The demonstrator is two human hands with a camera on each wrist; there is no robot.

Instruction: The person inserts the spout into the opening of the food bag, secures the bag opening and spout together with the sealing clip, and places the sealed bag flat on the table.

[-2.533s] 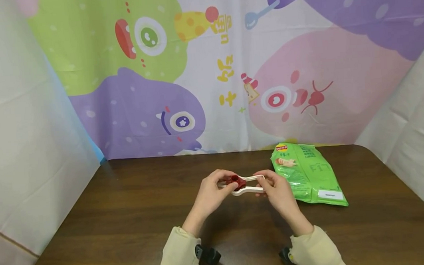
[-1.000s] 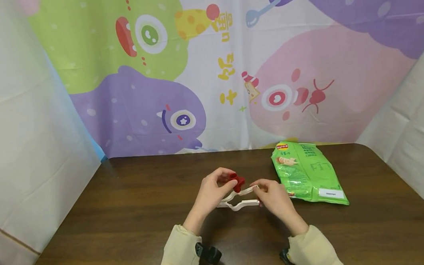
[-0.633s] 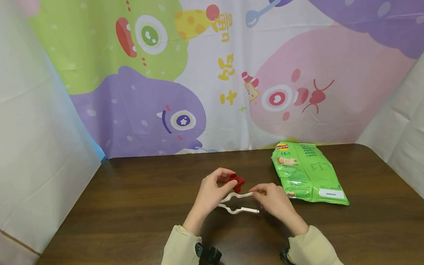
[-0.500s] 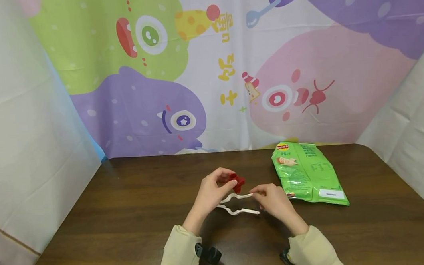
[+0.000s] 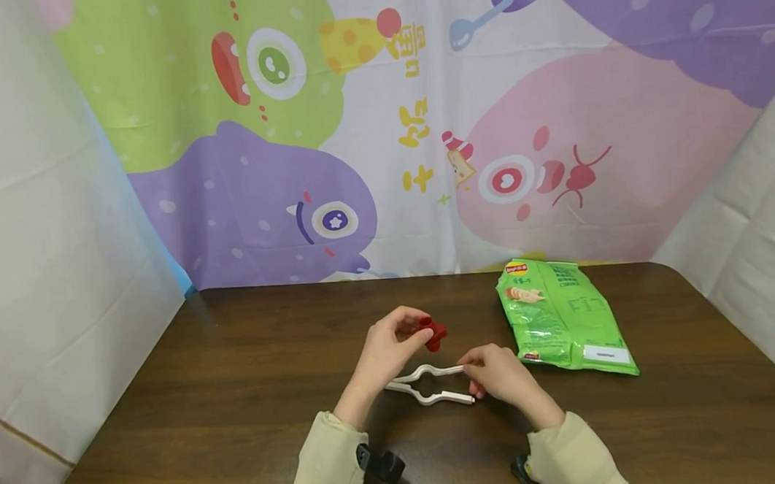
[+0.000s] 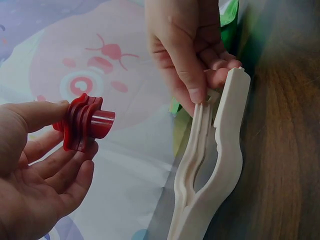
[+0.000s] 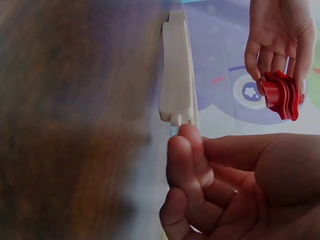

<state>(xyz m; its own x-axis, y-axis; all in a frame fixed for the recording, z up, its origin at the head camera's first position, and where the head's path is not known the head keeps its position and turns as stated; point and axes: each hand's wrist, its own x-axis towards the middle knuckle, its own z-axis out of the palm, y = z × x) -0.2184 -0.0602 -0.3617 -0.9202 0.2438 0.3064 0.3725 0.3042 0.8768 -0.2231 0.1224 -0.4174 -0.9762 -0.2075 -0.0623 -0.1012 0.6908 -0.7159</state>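
My left hand (image 5: 381, 350) pinches a ribbed red plastic spout (image 5: 435, 334) between thumb and fingers; its short round tube shows in the left wrist view. Below it is a white bag clip (image 5: 429, 399) with two long arms spread apart, each bulging outward at the middle. The thumb and fingers of my right hand (image 5: 501, 376) pinch the free end of the clip's thinner arm. The thicker arm's end stands apart from that arm, beside my right fingertips. My left hand and wrist hide the clip's joined end in the head view.
A green chip bag (image 5: 565, 317) lies at the back right of the brown wooden table (image 5: 250, 381), just beyond my right hand. A printed cartoon curtain (image 5: 420, 233) hangs behind the table, with pale cloth at both sides.
The red spout, earlier between the clip's arms, has come away in my left hand. My right hand has lowered the white clip toward me, and its arms have spread apart.
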